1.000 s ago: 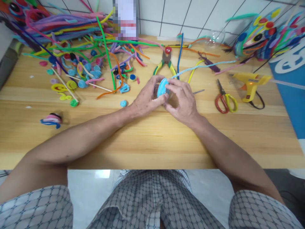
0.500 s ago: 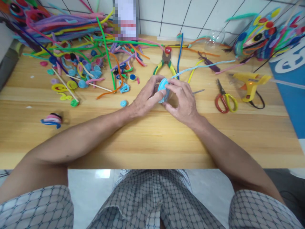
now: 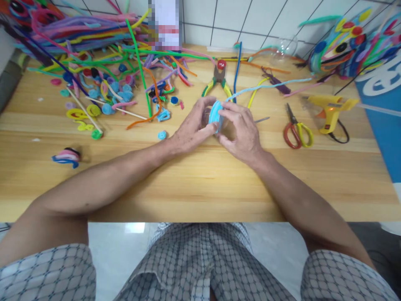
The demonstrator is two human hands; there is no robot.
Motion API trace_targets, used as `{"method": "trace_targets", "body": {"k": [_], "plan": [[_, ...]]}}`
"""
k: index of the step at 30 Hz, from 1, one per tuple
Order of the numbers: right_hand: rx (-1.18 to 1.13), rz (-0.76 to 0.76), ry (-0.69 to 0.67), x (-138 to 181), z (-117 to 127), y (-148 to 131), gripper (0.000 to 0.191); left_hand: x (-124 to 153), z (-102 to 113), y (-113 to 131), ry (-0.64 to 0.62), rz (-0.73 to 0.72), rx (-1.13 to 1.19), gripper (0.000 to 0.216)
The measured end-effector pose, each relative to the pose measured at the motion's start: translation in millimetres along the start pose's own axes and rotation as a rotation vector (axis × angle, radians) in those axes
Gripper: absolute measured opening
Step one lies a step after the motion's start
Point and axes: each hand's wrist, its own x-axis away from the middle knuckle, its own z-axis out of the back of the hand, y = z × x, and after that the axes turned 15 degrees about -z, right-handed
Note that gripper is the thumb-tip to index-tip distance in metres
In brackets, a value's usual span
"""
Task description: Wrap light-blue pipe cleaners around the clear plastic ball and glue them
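Between both hands, above the middle of the table, is a light blue pipe cleaner coil, wound into a thick disc and tilted on edge. My left hand grips it from the left, thumb pressed on its lower face. With thumb and fingers my right hand holds its right side. A loose light blue pipe cleaner tail runs from the coil to the upper right. Just behind the hands lie pliers with green and yellow handles and a red round piece at the jaws.
Scissors and a yellow glue gun lie at the right. Loose pipe cleaners and small coils crowd the left. Two colourful pipe cleaner fish stand at the back right. A small striped piece sits at the front left.
The coil has turned slightly and stands a little more upright between my fingers. Both hands keep hold of it in nearly the same place.
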Motion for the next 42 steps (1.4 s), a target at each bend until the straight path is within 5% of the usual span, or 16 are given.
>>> {"method": "trace_targets", "body": {"k": [12, 42], "plan": [[0.017, 0.042, 0.048, -1, -2, -2, 0.057, 0, 3, 0, -0.022, -0.014, -0.011, 0.059], [0.020, -0.014, -0.006, 0, 4, -1, 0.051, -7, 4, 10, 0.021, 0.083, -0.001, 0.073]]}}
